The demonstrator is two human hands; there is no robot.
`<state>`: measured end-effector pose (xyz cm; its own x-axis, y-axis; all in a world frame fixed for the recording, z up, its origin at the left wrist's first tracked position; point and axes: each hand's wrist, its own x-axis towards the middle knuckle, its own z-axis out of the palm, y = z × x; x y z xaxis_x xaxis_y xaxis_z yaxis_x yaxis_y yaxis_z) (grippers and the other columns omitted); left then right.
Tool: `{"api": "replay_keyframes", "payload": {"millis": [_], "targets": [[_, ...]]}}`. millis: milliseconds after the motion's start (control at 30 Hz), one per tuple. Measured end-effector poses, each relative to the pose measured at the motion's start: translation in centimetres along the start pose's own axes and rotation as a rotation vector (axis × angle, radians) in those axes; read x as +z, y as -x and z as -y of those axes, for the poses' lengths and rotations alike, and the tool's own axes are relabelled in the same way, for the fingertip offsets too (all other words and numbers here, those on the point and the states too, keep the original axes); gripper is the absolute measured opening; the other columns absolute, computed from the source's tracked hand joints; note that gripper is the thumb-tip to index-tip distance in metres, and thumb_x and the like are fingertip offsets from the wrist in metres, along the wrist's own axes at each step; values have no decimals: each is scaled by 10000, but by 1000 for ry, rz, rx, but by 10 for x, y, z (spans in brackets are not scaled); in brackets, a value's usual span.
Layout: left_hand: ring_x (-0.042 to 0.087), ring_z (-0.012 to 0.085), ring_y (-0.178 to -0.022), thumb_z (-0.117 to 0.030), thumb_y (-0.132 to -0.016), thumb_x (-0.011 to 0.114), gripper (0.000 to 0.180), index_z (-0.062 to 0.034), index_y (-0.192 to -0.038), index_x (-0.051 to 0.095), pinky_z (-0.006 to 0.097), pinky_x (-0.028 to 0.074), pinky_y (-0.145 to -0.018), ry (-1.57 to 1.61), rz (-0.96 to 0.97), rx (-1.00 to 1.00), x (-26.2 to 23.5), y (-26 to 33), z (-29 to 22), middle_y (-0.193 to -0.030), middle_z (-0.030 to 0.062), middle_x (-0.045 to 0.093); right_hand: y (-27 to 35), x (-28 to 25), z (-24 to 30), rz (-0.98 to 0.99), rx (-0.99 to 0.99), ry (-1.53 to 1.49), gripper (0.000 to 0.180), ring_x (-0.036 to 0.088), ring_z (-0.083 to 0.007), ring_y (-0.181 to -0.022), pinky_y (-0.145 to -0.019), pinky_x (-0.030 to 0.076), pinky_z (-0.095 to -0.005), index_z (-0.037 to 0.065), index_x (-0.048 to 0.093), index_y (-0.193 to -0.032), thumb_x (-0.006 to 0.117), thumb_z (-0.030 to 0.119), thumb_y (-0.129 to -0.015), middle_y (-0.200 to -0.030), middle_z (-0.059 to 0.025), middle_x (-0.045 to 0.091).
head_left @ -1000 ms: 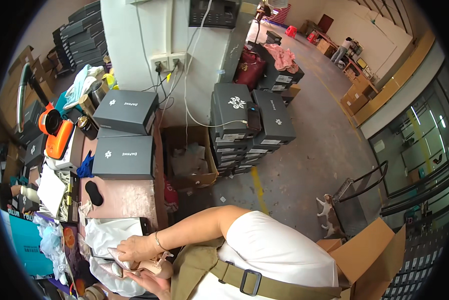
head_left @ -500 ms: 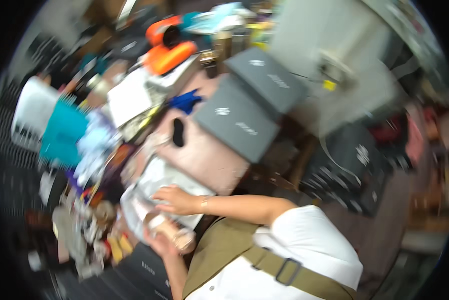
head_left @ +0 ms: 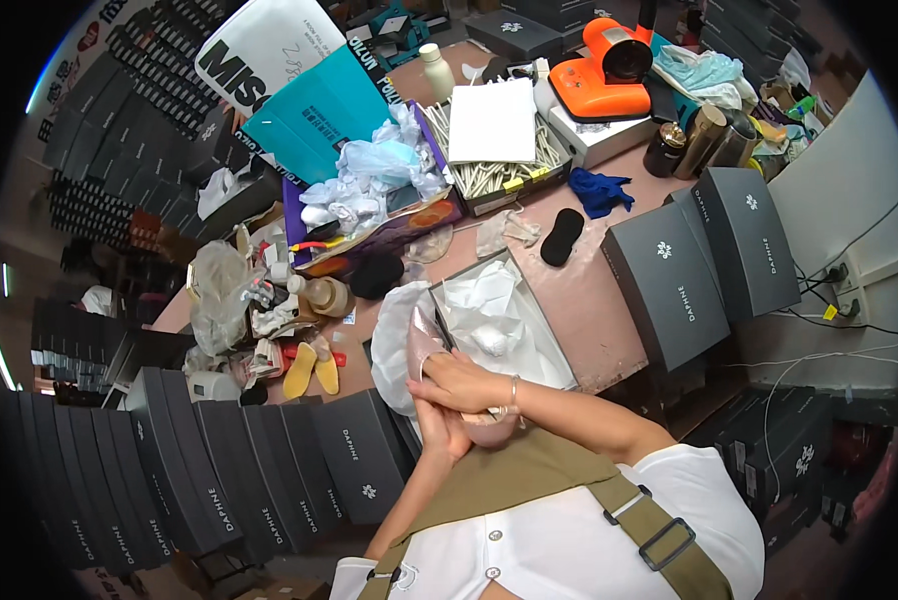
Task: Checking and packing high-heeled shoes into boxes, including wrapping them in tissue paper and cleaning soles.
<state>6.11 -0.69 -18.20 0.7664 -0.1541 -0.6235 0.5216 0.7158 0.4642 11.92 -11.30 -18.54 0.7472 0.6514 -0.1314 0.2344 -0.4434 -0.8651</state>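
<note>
A shiny pink pointed shoe (head_left: 425, 336) is held in front of my body, its toe pointing away and its heel close to my apron. My left hand (head_left: 441, 430) grips it from below and the left side. Across its opening lies my right hand (head_left: 466, 384), fingers together and reaching inside the shoe; their tips are hidden. Just beyond my hands is an open shoe box (head_left: 557, 352) with crumpled white tissue paper (head_left: 489, 310) in it. More white paper (head_left: 394, 345) spills over the box's left side.
Grey shoe boxes (head_left: 669, 285) stand on the table's right, and several more (head_left: 359, 460) line the near left. Behind lie a black oval pad (head_left: 563, 237), a blue cloth (head_left: 601, 192), a carton of paper sticks (head_left: 519, 180) and an orange device (head_left: 609, 80). Yellow insoles (head_left: 312, 371) lie left.
My right hand has come from above the box paper onto the shoe, which my left hand still holds. The view has turned and sharpened, so the table sits differently in it.
</note>
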Motion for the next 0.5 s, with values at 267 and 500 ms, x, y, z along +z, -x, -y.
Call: {"api": "replay_keyframes", "payload": {"millis": [267,500], "targets": [[458,250,-1204,-642,-920,329,713,-56,-1325,374,395,380,-1019,-5,-33,-72,-11,-4,9,-1279,119,472,53,11,-18,-112,-32,-217,343,558,-366,-1007,-846,451,-399,-9,564,-1111,590,224,-860,-1082,-193,569],[434,244,-1223,-615,-948,267,684,-96,-1392,297,411,381,-1007,-39,40,-69,5,4,12,-1334,90,433,47,-24,-22,-111,-223,24,245,621,-347,-838,-751,499,-389,1,629,-1056,610,97,-831,-992,-178,592]]}}
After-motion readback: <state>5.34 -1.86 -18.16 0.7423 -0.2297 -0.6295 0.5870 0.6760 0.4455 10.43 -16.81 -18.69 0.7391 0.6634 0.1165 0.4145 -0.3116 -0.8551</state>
